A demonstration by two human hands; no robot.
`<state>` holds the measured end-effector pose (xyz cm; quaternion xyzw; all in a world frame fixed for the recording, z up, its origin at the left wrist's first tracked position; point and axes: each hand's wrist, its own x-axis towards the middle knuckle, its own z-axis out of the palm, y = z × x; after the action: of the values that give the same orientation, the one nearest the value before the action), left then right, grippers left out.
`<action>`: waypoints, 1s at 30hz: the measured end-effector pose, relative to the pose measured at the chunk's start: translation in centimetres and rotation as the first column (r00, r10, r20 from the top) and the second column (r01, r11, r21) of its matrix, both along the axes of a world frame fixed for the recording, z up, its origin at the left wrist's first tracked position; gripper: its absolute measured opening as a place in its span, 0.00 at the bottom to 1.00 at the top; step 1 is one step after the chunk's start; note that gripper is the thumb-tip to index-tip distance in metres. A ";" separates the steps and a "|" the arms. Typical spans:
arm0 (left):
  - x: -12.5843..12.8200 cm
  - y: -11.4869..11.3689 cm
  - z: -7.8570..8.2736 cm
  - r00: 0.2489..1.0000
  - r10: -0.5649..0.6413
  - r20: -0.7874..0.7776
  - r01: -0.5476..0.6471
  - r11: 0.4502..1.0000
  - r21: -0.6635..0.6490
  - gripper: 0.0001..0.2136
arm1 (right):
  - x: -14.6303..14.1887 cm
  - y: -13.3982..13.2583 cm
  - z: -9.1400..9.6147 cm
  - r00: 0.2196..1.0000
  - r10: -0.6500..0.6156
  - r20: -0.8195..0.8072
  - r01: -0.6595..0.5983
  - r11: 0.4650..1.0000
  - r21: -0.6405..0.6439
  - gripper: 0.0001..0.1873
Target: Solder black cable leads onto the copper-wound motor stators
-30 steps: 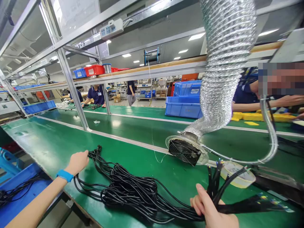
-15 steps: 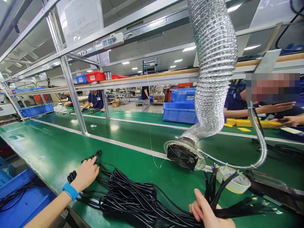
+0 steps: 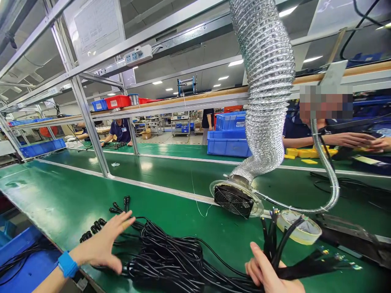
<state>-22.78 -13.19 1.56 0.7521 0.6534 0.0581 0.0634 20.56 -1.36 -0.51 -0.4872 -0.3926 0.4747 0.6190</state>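
A thick bundle of looped black cables lies along the front of the green bench. My right hand is closed round the bundle near its right end. Beyond that fist, stripped cable ends with small coloured wire tips fan out in clumps. My left hand, with a blue band at the wrist, hovers by the bundle's left end, fingers and thumb spread, holding nothing. Round black connectors stick out past its fingertips, and more connectors lie to its left.
A black fan on a silver duct stands behind the cables. Near my right hand lies a roll of clear tape. A blue bin sits below the bench's left edge. Across the bench, a person handles something near yellow parts.
My left hand has lifted off the connectors, moved towards me and spread its fingers, uncovering them. My right hand keeps its hold. The view has shifted slightly.
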 end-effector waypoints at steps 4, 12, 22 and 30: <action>2.7 -0.6 -1.0 0.994 -0.098 -0.038 0.093 0.988 -0.124 0.69 | 0.0 -0.1 0.0 1.000 0.007 -0.014 -0.007 1.000 -0.011 0.34; 0.1 4.1 -0.9 0.992 -0.071 -0.100 0.069 0.997 -0.028 0.63 | -0.1 0.2 -0.6 1.000 0.017 -0.011 -0.018 1.000 -0.009 0.34; -0.3 5.1 -5.1 0.978 0.050 -0.202 0.003 0.968 0.252 0.03 | -0.4 0.4 -0.3 0.993 0.018 -0.114 -0.021 1.000 -0.023 0.35; -7.7 5.5 -5.9 0.974 0.137 -0.179 -0.088 0.962 0.259 0.09 | -3.0 -1.1 -1.3 0.933 0.161 -0.321 -0.212 0.968 -0.131 0.26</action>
<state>-30.50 -7.70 -4.33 0.7176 0.6859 0.0693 -0.0992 17.56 -2.49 -1.84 -0.4168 -0.2957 0.6320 0.5825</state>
